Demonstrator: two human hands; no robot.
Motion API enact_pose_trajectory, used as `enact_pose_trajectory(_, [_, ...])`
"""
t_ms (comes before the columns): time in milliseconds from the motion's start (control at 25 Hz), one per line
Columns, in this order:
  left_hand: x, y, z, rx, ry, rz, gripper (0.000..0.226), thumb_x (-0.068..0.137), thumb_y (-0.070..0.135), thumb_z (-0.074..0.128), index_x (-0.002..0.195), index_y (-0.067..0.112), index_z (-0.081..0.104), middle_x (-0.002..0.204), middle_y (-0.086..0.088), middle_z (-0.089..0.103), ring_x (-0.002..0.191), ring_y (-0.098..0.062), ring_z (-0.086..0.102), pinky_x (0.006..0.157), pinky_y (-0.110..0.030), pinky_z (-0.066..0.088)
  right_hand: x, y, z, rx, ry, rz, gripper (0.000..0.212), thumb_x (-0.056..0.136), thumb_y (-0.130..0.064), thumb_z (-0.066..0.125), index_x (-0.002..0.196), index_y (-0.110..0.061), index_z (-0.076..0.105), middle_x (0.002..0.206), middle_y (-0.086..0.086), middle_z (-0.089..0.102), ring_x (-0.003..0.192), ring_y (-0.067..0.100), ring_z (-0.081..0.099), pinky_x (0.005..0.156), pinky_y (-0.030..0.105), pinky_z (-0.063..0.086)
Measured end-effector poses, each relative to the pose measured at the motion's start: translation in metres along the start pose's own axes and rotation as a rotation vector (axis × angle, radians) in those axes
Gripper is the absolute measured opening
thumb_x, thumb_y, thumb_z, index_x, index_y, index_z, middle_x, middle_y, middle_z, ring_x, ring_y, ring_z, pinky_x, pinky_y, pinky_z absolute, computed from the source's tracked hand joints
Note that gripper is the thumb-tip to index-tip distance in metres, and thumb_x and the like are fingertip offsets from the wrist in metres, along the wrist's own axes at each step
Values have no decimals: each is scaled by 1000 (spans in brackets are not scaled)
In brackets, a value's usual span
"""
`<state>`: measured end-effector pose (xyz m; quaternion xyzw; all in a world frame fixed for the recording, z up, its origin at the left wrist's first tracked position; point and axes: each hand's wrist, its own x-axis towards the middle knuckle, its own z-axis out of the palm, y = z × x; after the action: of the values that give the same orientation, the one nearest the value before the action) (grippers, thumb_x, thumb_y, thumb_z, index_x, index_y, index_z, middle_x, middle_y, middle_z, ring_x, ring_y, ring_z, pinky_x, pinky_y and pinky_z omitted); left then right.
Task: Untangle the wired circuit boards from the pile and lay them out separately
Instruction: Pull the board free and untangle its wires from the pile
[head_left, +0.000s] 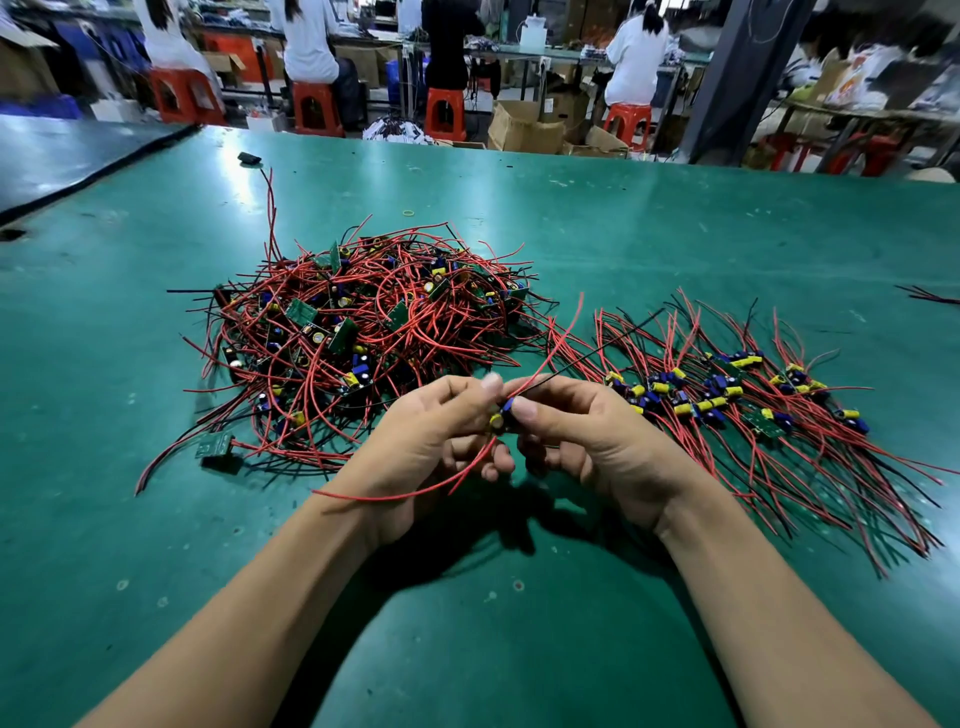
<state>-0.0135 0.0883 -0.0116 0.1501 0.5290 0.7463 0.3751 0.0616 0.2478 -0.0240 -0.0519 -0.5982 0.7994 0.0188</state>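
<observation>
Pinching one small green circuit board (502, 417), studded with yellow and blue parts, between the thumb and fingertips of both the left hand (431, 436) and the right hand (592, 447), each curled closed on it. Holding it just above the green-matted table (675, 218), near the front edge of the tangled heap of red and black wired boards (363, 322) and to the left of the row of separated boards (727, 400).

Trailing a thin red lead (415, 491) down across the left wrist and sending a thin black lead (597, 348) up to the right, over the row's nearest wires.

Probably weighing almost nothing: handling as a stiff little card with springy, snag-prone leads. Judging the solder joints to be the weak point, so gripping by the board's edges rather than tugging on wire. Likely needing slow, gentle drawing wherever leads are crossing others, to avoid dragging neighbouring boards along or bending the upright components.
</observation>
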Motion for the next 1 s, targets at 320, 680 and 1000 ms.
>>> enact_pose_trajectory(320, [1, 1, -8, -388, -21, -107, 38, 92, 22, 41, 109, 0, 67, 107, -21, 73, 86, -31, 75, 64, -34, 61, -1, -18, -2, 464, 329, -278, 11, 75, -17, 71, 85, -18, 73, 80, 1, 74, 59, 9, 66, 54, 21, 56])
enact_pose_trajectory(680, [3, -4, -3, -177, 113, 101, 20, 74, 32, 72, 85, 16, 75, 84, -5, 73, 71, -15, 70, 68, -29, 60, -1, 0, 9, -331, 134, -382, 26, 80, -10, 82, 99, -25, 72, 89, -6, 73, 73, 4, 62, 66, 15, 49])
enact_pose_trajectory(1000, [0, -6, -3, -103, 89, 64, 12, 73, 25, 75, 75, 14, 70, 86, -13, 74, 70, -21, 71, 61, -29, 60, -1, -8, -6, -138, 102, -154, 18, 84, -28, 72, 100, -25, 79, 94, -1, 74, 69, 8, 60, 61, 17, 44])
